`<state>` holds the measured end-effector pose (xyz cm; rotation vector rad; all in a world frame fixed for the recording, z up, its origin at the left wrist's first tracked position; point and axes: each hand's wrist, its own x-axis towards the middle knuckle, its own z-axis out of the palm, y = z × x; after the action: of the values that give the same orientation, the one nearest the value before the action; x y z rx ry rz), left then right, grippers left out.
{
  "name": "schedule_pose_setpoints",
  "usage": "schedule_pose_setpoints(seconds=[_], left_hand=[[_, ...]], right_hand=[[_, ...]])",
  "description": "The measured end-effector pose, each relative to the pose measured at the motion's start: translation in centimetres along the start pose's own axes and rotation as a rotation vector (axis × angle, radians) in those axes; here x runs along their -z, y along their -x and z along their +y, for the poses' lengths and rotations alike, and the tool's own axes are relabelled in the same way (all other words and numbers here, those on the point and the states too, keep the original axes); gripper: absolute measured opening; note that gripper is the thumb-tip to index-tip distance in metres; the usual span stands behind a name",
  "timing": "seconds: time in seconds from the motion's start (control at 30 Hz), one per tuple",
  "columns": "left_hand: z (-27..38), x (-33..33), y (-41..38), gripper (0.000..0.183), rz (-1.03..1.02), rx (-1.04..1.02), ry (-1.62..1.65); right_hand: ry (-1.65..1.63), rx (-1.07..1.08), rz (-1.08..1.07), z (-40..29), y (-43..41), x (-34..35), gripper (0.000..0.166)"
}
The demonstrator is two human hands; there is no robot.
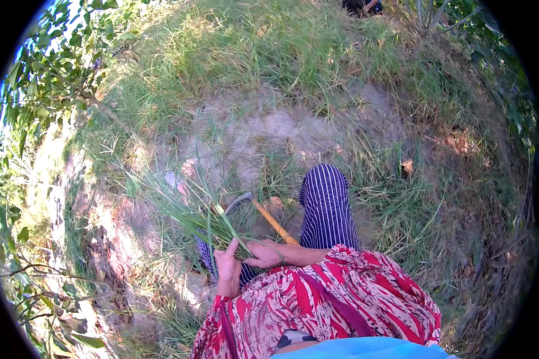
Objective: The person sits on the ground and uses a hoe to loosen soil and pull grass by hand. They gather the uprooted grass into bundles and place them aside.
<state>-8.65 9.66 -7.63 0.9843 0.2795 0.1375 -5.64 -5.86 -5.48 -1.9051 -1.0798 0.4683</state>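
Observation:
My left hand (228, 265) is closed around a bundle of long green grass (209, 221), its thumb lying along the stems. The blades fan out up and to the left. My right hand (265, 254) reaches across from the right and closes on the stem ends beside the left hand; its fingertips are partly hidden. Just beyond the right hand is a sickle with a curved metal blade (238, 200) and a yellowish wooden handle (271, 220). The handle's near end disappears behind my right forearm, and grass covers part of the blade.
My striped trouser knee (327, 202) rises right of the sickle. Sandy soil (269, 128) shows ahead, with taller grass (269, 49) beyond. Leafy branches (49, 76) hang at the left. Cut-looking grass (399, 211) lies at the right. Another person (363, 6) is partly visible at the top.

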Motion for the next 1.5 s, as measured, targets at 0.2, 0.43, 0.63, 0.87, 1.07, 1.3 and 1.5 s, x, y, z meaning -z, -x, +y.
schedule_pose_setpoints(seconds=[0.2,0.43,0.63,0.87,1.07,1.3,1.5], left_hand=[[0.3,0.4,0.3,0.040,-0.091,0.081,0.013],[1.1,-1.1,1.1,0.030,-0.162,0.052,-0.229],[0.8,-3.2,1.5,0.021,-0.218,-0.086,-0.572],[-1.5,-1.2,-0.1,0.020,-0.268,-0.273,-0.879],[2.3,-3.3,-1.6,0.028,-0.169,-0.468,-1.229],[6.0,-1.6,-3.1,0.020,0.007,-0.564,-1.965],[4.0,1.5,-1.2,0.014,-0.031,-0.479,-2.151]], right_hand=[[-0.110,0.008,0.059,3.1,-0.7,-2.9,0.045],[-0.060,-0.119,0.074,3.0,-0.3,-2.4,0.050],[0.074,-0.164,0.104,2.7,0.4,-1.9,0.039],[0.057,-0.226,0.018,4.0,-0.2,-2.7,0.037],[0.164,-0.262,0.181,4.6,-0.4,-3.2,0.041],[0.190,-0.005,0.418,1.2,0.1,-0.8,0.041],[0.307,0.119,0.555,0.0,0.0,-0.1,0.050]])
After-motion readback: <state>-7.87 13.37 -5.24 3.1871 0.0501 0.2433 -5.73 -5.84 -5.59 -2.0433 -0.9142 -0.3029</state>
